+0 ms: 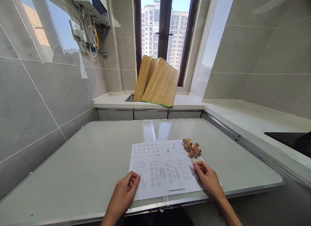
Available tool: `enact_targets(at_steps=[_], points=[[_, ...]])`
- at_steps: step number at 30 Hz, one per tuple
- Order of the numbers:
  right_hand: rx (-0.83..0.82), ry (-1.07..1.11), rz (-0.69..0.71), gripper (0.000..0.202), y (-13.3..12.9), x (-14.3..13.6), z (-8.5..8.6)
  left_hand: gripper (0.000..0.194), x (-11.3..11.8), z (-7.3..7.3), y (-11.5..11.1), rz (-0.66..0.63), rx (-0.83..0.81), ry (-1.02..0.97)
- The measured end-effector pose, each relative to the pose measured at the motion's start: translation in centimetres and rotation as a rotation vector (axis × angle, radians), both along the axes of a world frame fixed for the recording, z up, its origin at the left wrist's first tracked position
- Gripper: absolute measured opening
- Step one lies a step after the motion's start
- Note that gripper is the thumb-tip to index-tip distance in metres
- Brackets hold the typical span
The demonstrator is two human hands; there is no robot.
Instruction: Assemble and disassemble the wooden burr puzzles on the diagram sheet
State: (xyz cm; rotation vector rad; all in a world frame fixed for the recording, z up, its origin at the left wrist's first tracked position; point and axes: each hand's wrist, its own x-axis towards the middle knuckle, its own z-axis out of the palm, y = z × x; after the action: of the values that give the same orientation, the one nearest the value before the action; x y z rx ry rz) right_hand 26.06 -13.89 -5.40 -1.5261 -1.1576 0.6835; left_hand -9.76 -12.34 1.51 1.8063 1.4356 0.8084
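Note:
A white printed sheet of paper lies on the table, covered with rows of small diagrams, its heading upside down along the near edge. My left hand is at its left edge, thumb and curled fingers pressed together on the paper. On the opposite side, my right hand pinches the paper near its right edge; the exact grip is partly hidden under the fingers. Just beyond the right hand, an interlocking wooden puzzle sits at the sheet's far right corner. A second similar wooden piece is beside it, touching or very near.
The pale folding table has a metal seam down its middle. Behind it, a bamboo mat leans against the window on a white counter. The counter continues along the right, with a black cooktop. A wall-mounted heater hangs upper left.

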Motion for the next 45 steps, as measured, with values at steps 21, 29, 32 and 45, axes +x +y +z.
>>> enact_targets(at_steps=[21, 29, 32, 45], points=[[-0.002, -0.023, -0.015, 0.053, -0.11, -0.15, 0.24, 0.050, 0.06, 0.05, -0.05, 0.000, 0.017, -0.015], [-0.007, -0.012, -0.020, 0.053, -0.06, 0.09, 0.05, 0.051, -0.01, -0.09, 0.08, -0.001, 0.014, 0.004], [0.000, -0.027, -0.023, 0.050, -0.08, 0.09, 0.02, 0.050, -0.05, -0.26, 0.17, -0.004, 0.010, 0.011], [-0.016, -0.005, -0.012, 0.050, -0.03, 0.05, -0.17, 0.049, -0.13, -0.40, 0.01, -0.008, 0.009, 0.010]])
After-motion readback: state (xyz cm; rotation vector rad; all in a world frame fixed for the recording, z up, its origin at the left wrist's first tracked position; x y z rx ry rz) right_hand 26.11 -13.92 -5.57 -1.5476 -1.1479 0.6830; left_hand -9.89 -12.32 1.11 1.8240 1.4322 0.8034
